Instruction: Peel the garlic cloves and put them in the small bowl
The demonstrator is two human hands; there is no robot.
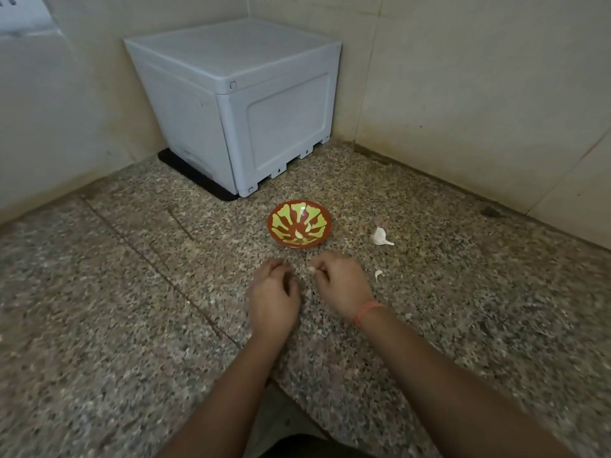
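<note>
Pinching a small pale garlic clove (312, 268) between thumb and curled fingers (322, 271), the right hand (340, 282) hovers low over the speckled stone desk (132, 309), an orange wristband (367, 310) on its wrist. The left hand (272, 292) sits just beside it at 9 o'clock, its fingers curled under; whether they hold anything cannot be told. One small bowl (291, 244), red with green markings, stands at 12 o'clock from the hands, near them but apart. Two pale peeled cloves (299, 233) seem to lie in it. Two more garlic pieces lie on the desk: a larger white garlic chunk (380, 237) at 3 o'clock from the bowl, and a small curved sliver (378, 275) at 3 o'clock from the right hand. One white box (238, 104) stands in the corner at 11 o'clock on a black mat (195, 173).
</note>
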